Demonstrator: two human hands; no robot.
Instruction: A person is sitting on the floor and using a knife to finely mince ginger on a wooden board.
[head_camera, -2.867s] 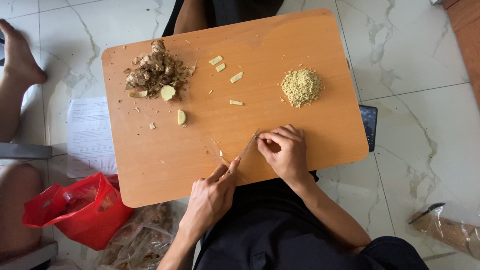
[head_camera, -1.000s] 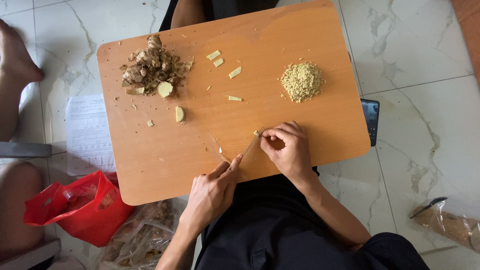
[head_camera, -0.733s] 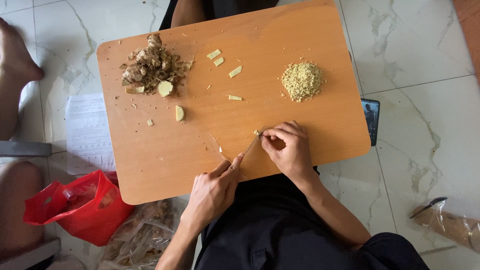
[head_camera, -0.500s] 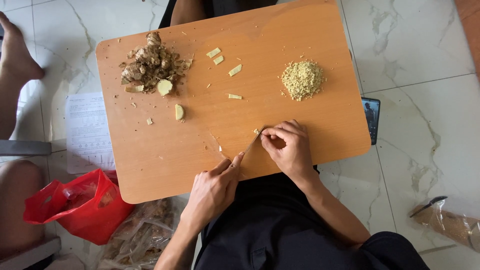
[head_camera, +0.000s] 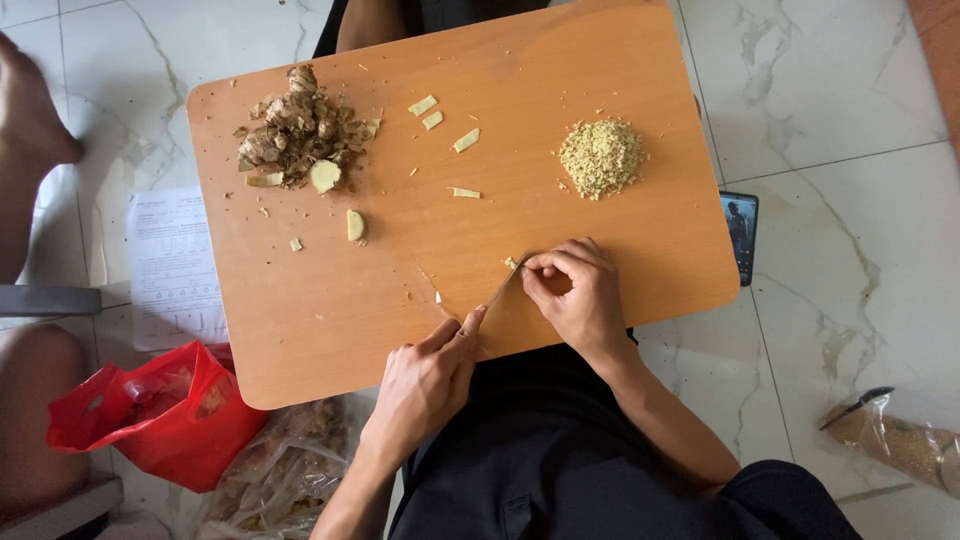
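Wooden board (head_camera: 330, 320) on marble floor (head_camera: 850, 200) | left hand (head_camera: 425, 385) grip clamped on knife (head_camera: 500, 290) | right hand (head_camera: 580, 295) grip pinching ginger piece (head_camera: 511, 263)

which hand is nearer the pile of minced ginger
The right hand. It rests on the wooden board just below the minced ginger pile, pinching a small piece. The left hand sits lower and further left at the board's near edge, holding the knife.

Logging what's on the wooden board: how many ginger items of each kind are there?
Heap of whole ginger roots and peel scraps: 1
Mound of finely minced yellow ginger: 1
Pale thin cut strips: 4
Peeled ginger chunks: 2
Small piece pinched under right-hand fingers: 1
Total: 9
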